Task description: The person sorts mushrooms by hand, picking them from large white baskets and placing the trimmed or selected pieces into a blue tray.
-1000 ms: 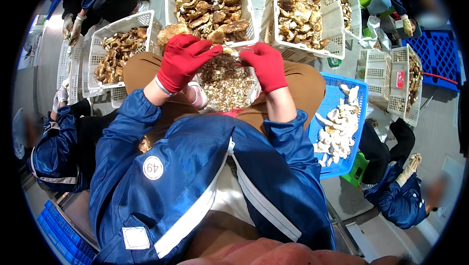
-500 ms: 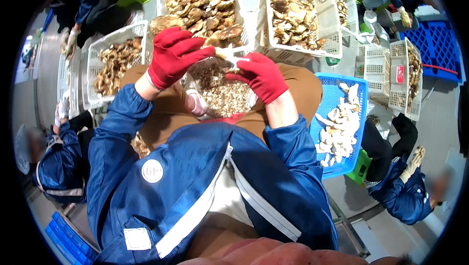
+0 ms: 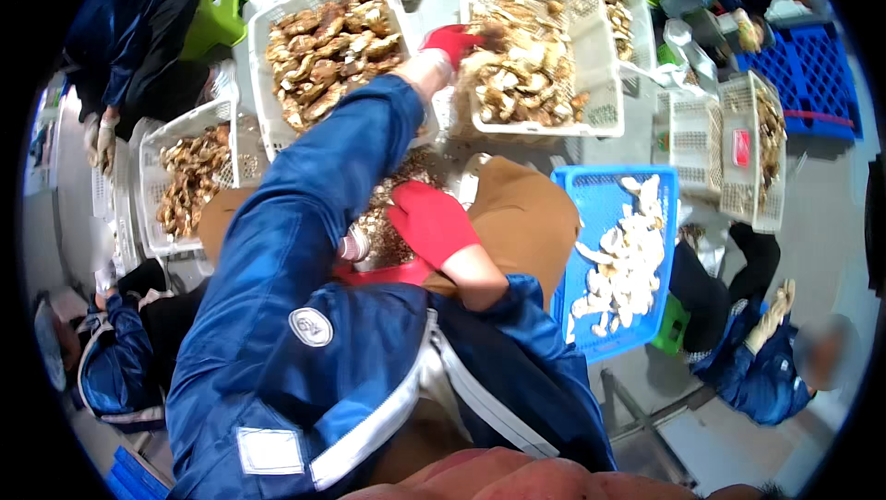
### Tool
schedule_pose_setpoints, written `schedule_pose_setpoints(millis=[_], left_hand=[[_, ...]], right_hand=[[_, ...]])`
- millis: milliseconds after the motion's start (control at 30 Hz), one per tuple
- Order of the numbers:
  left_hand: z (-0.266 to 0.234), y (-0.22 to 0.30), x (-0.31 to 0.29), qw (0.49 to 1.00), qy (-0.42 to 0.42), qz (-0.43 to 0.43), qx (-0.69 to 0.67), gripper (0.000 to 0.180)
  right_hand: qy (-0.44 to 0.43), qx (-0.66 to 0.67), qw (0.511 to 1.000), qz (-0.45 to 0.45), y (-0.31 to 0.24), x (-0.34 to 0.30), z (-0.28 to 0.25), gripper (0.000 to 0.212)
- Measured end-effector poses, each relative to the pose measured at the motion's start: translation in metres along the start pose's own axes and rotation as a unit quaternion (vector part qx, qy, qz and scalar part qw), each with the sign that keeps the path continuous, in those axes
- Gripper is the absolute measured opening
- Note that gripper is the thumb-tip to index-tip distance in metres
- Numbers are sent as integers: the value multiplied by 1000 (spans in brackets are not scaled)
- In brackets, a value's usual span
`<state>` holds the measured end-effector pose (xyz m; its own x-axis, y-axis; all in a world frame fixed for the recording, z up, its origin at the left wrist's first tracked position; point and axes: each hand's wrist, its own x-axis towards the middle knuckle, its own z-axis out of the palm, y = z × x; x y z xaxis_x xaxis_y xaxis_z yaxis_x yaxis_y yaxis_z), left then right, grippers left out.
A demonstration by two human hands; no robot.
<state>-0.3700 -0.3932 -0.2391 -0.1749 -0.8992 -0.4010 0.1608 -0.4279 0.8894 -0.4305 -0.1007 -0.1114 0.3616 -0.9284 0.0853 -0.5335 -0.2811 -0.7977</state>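
Note:
My left hand [image 3: 450, 43], in a red glove, reaches across to the near-left rim of a white crate of brown mushrooms [image 3: 521, 76]. Its fingertips are at a dark-capped mushroom [image 3: 493, 36] there; motion blur hides whether they grip it. My right hand [image 3: 430, 225], also red-gloved, hangs low between my knees, back of the glove up. Its fingers point down and are mostly hidden, so I cannot see what they hold. Below it lies a heap of small brown and pale trimmings [image 3: 392, 209]. A blue basket [image 3: 565, 223] beside my right knee holds pale trimmed mushrooms [image 3: 623, 260].
Another white crate of mushrooms [image 3: 323, 48] stands ahead of my left arm, and a smaller one [image 3: 189, 177] sits further left. More white crates [image 3: 697, 145] and a blue plastic pallet [image 3: 803, 76] stand at right. Several co-workers in blue jackets sit around.
My hands were together in front of me with a pale piece between them. They have parted: my left has gone forward to the crate, my right down toward my lap. The view has shifted.

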Motion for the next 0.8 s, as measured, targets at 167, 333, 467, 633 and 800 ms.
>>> schedule_pose_setpoints(millis=[167, 333, 467, 633, 800], left_hand=[[59, -7, 21, 988, 101, 111, 28, 69], [18, 8, -20, 906, 122, 315, 256, 59], [-133, 6, -37, 896, 220, 231, 308, 37], [-310, 30, -86, 811, 373, 198, 405, 34], [-284, 34, -113, 699, 264, 104, 656, 33]], right_hand=[[-96, 5, 995, -27, 23, 0, -4, 16], [-26, 50, 998, -21, 24, -2, -13, 16], [-75, 78, 993, -57, -5, 9, -45, 18], [-67, 4, 987, -147, 3, 9, -35, 16], [-87, 8, 986, -145, -1, 15, -22, 12]])
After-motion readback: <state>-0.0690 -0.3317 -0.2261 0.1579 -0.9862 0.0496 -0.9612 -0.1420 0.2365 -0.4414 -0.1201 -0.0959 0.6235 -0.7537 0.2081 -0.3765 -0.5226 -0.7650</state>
